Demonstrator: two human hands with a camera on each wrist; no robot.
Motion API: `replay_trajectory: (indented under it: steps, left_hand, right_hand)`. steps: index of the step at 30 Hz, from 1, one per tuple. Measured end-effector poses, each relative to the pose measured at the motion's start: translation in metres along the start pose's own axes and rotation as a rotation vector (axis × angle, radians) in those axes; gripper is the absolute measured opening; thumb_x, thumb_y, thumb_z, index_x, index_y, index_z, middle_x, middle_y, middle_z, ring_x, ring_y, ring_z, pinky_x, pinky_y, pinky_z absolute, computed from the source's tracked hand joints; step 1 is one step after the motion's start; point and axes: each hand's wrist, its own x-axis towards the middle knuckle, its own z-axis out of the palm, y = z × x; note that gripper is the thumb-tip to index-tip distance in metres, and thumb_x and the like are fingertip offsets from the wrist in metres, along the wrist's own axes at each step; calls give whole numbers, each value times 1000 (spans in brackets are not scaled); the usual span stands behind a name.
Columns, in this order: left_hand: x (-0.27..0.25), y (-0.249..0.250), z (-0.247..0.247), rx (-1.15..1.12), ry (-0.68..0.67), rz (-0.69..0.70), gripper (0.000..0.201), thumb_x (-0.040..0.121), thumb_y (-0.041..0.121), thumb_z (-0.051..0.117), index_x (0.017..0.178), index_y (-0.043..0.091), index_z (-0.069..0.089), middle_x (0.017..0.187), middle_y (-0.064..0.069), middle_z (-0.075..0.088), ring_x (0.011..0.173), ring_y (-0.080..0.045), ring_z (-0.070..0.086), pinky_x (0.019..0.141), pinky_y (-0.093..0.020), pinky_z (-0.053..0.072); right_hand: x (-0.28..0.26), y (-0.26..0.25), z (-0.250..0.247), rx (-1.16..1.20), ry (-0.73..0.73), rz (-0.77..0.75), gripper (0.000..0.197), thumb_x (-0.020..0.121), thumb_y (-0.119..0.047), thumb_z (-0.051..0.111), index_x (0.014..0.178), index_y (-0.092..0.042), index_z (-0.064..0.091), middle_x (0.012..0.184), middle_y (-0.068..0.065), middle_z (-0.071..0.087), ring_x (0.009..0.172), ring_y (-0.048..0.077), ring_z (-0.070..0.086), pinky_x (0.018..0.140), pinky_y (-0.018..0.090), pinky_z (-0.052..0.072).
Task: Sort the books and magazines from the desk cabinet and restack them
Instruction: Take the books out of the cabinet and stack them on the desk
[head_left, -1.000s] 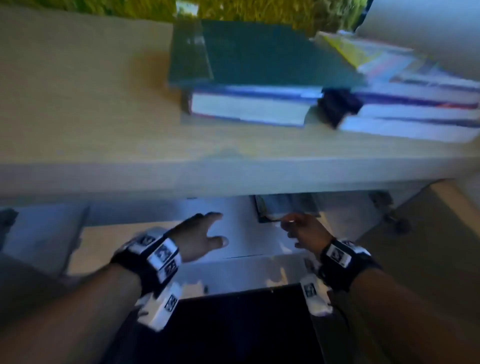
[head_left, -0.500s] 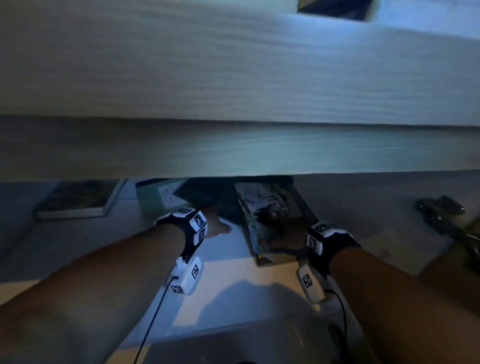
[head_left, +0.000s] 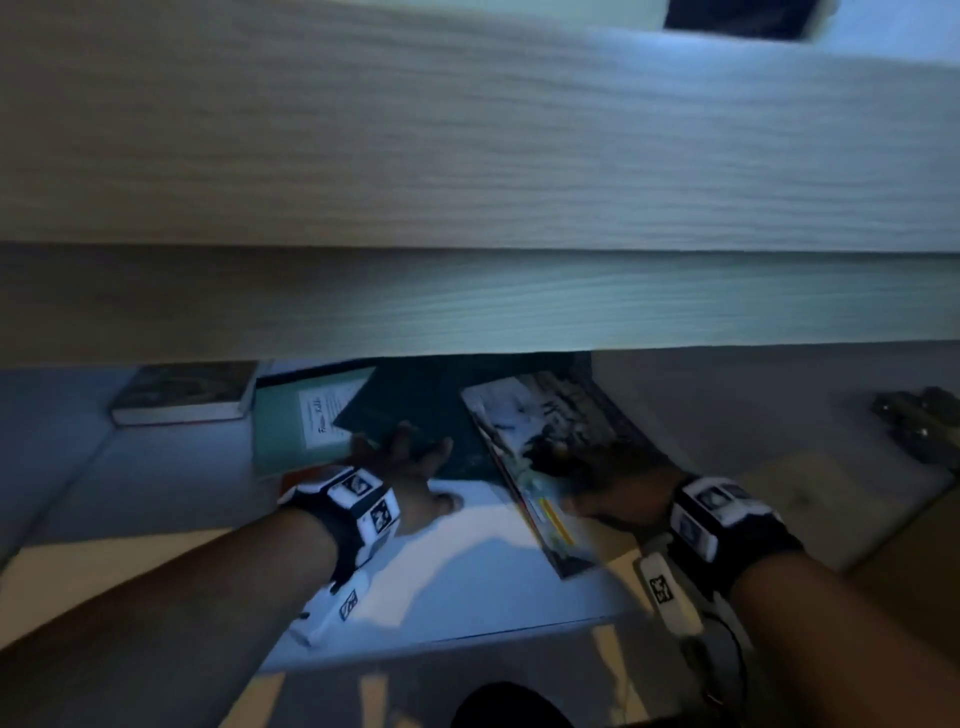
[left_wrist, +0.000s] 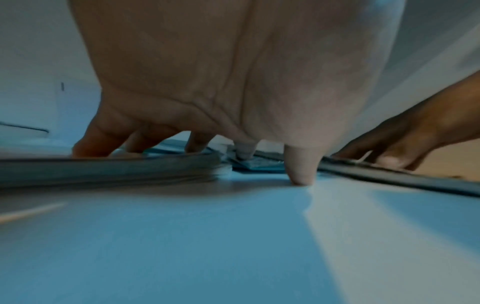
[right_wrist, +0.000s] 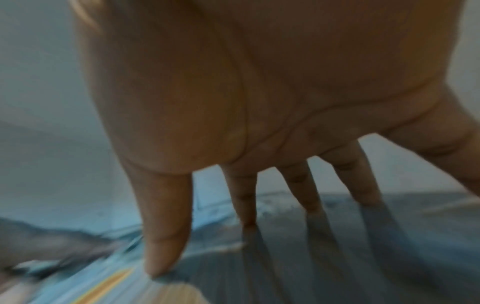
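Beneath the wooden desk top (head_left: 467, 156), the left hand (head_left: 405, 467) spreads straight fingers on the dark green book (head_left: 415, 395) and the pale green booklet (head_left: 296, 421) on the cabinet shelf (head_left: 457, 561); the right hand (head_left: 597, 478) presses splayed fingers flat on the photo-covered magazine (head_left: 545, 415) near the shelf's right edge; another book (head_left: 182, 395) lies at the back left corner.

Our head cam looks down past the desk edge (head_left: 467, 301) into the cabinet below it. Both wrist cams sit low under that edge, right up behind each palm, skimming forward. All three catch the picture magazine (head_left: 550, 447) (left_wrist: 389, 174) (right_wrist: 337, 246).
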Motion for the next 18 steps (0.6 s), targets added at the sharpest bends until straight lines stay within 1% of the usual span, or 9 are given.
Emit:
replay_trajectory:
  steps: [1,2,4,7,10,13,14,16,18]
  left_hand:
    - [-23,0,6,-3,-16,6,100,60,99,8,148,57,-17,169,-5,-14,153,-44,-4,120,-62,4]
    - [-39,0,15,14,-21,5,96,66,95,13,149,55,-16,169,-5,-14,154,-42,-5,121,-61,3]
    - [-76,1,27,29,-39,37,92,77,87,27,152,52,-13,169,-7,-14,154,-39,-6,122,-59,3]
    - [-121,4,37,-29,-49,39,92,78,82,38,153,52,-7,169,1,-9,152,-46,0,120,-56,15]
    - [-132,-9,25,-143,37,17,86,79,81,41,154,48,17,167,6,17,151,-29,19,119,-45,25]
    - [-116,-36,1,-376,181,-191,81,79,80,46,150,41,38,156,-5,36,143,-29,35,115,-42,35]
    - [-110,-44,-4,-403,211,-252,78,78,77,48,146,39,43,150,-8,41,138,-30,42,112,-41,39]
    - [-102,-55,-8,-477,244,-286,51,85,65,57,125,34,58,135,-5,58,120,-27,57,100,-35,47]
    - [-94,-56,-5,-619,251,-265,33,87,57,62,111,34,60,124,6,66,107,-18,63,93,-31,49]
  right_hand:
    - [0,6,8,-43,-13,-2,60,100,-51,54,155,-42,32,159,-2,44,143,24,43,97,17,40]
    - [-7,4,12,-35,-19,7,60,101,-53,50,156,-41,31,161,-1,40,146,24,39,104,21,36]
    - [-7,8,17,-43,-50,44,77,96,-66,47,161,-37,18,169,-2,23,153,24,23,120,39,24]
    - [-1,4,25,-93,-36,22,102,78,-92,37,161,-39,11,170,-2,20,154,28,23,120,47,25]
    - [-7,-19,35,-151,23,-3,84,92,-80,31,161,-37,13,168,-3,26,149,31,26,115,52,26]
    - [-3,-26,35,-58,58,13,84,85,-86,29,157,-42,25,162,1,36,144,33,34,113,50,33]
    - [0,-23,31,-31,83,81,90,79,-91,30,155,-43,26,161,5,36,144,36,34,114,51,34]
    - [10,-13,25,11,103,216,114,67,-98,31,160,-36,15,164,13,24,147,40,28,118,53,29]
    - [12,-16,21,7,38,233,113,77,-93,34,163,-24,10,169,11,16,152,35,24,122,48,24]
